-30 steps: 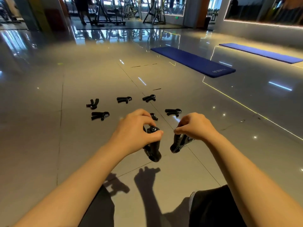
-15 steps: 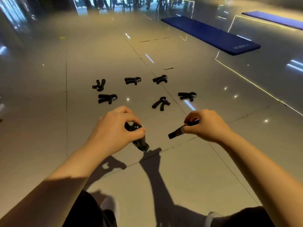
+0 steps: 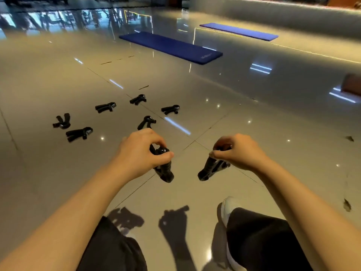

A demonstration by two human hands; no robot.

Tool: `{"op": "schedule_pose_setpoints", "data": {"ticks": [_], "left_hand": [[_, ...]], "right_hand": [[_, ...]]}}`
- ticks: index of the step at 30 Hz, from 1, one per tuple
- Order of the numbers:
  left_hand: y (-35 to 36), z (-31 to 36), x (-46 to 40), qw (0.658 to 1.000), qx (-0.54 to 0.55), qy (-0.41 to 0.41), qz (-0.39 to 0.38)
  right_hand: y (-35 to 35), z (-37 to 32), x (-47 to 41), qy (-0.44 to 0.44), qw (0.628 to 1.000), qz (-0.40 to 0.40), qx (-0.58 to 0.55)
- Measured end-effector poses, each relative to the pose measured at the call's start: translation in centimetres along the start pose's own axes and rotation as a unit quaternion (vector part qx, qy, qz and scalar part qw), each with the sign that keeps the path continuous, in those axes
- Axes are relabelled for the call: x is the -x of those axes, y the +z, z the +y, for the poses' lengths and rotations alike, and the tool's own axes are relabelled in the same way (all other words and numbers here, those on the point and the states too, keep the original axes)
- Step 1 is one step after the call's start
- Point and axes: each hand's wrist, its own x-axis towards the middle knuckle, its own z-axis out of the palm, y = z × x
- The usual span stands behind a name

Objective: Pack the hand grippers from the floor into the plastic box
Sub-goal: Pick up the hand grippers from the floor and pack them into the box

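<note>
My left hand (image 3: 139, 153) grips a black hand gripper (image 3: 164, 169) by its top, so its handles hang down above the floor. A second black hand gripper (image 3: 212, 168) hangs from my right hand (image 3: 237, 152), pinched at its upper end. Several more black hand grippers lie on the shiny tiled floor beyond my hands: one closest (image 3: 146, 122), one to its right (image 3: 170, 109), one further back (image 3: 138, 99), one at mid left (image 3: 105, 107) and two at the far left (image 3: 79, 133) (image 3: 62, 121). No plastic box is in view.
A blue exercise mat (image 3: 172, 46) lies on the floor ahead, a second blue mat (image 3: 239, 31) farther right. My legs in dark trousers and a white shoe (image 3: 229, 209) are at the bottom. A brown object (image 3: 351, 85) sits at the right edge.
Both hands have lifted with their grippers, which now hang more upright. The view has swung to the right, so the grippers on the floor sit further left.
</note>
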Motion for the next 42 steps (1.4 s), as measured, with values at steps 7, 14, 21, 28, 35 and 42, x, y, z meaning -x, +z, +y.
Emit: {"op": "schedule_pose_setpoints", "data": {"ticks": [7,14,21,28,35,42], "left_hand": [[0.9,5.7,4.6,0.990,0.030,0.133,-0.022],[3.0,11.5,6.0,0.976,0.091,0.199,-0.007],[7.1,18.8,7.6,0.945,0.091,0.309,-0.046],[9.7,23.3,10.4,0.935,0.113,0.324,-0.086],[9.4,23.7,13.5,0.917,0.176,0.337,-0.118],[10.2,28.1,16.2,0.884,0.201,0.406,-0.116]], "right_hand": [[-1.1,-1.6,12.2,0.053,0.991,0.120,-0.024],[-0.2,1.6,19.9,0.153,0.958,0.168,-0.176],[0.8,6.7,28.2,0.265,0.955,0.110,-0.080],[0.6,9.3,34.8,0.328,0.936,0.103,-0.073],[-0.7,7.8,36.6,0.324,0.905,0.205,-0.184],[0.2,4.5,41.7,0.354,0.884,0.256,-0.164]]}}
